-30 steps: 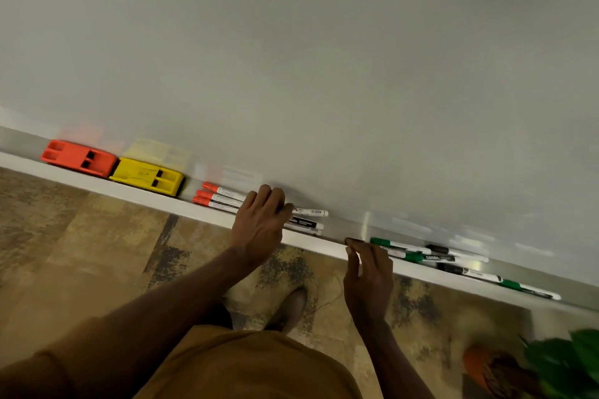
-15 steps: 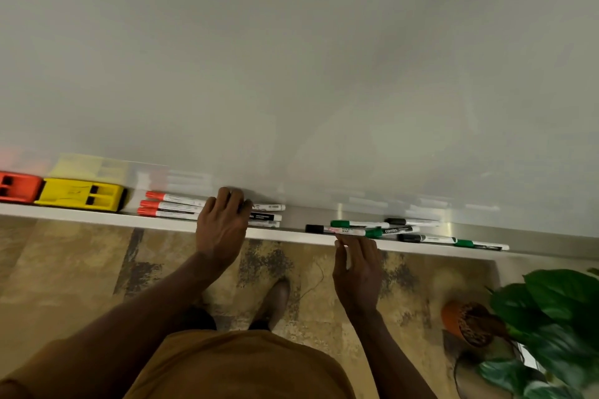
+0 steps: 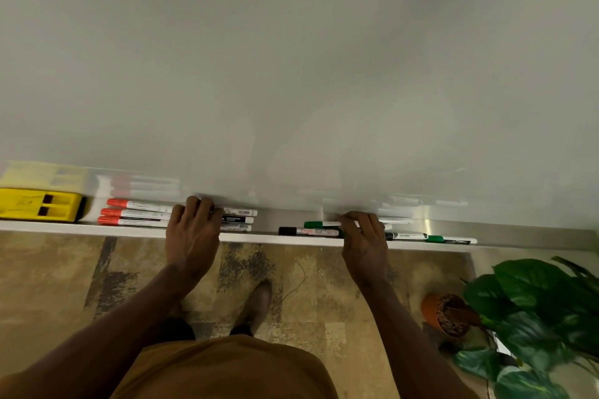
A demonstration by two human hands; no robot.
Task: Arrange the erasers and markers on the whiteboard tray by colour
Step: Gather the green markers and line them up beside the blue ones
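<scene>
- The tray [image 3: 291,238] runs left to right, and every marker lies with its long axis along it.
- The left hand [image 3: 193,233] rests on three red markers [image 3: 136,213], fingers draped flat over their middles, not curled round any.
- The right hand [image 3: 366,236] covers the mixed pile: a black marker [image 3: 308,231] and a green marker [image 3: 321,224] poke out leftward from under its fingers; whether it grips one I cannot tell.
- The yellow eraser [image 3: 39,208] sits at far left.
- By my reading, the right hand is nearer the unsorted pens.
</scene>
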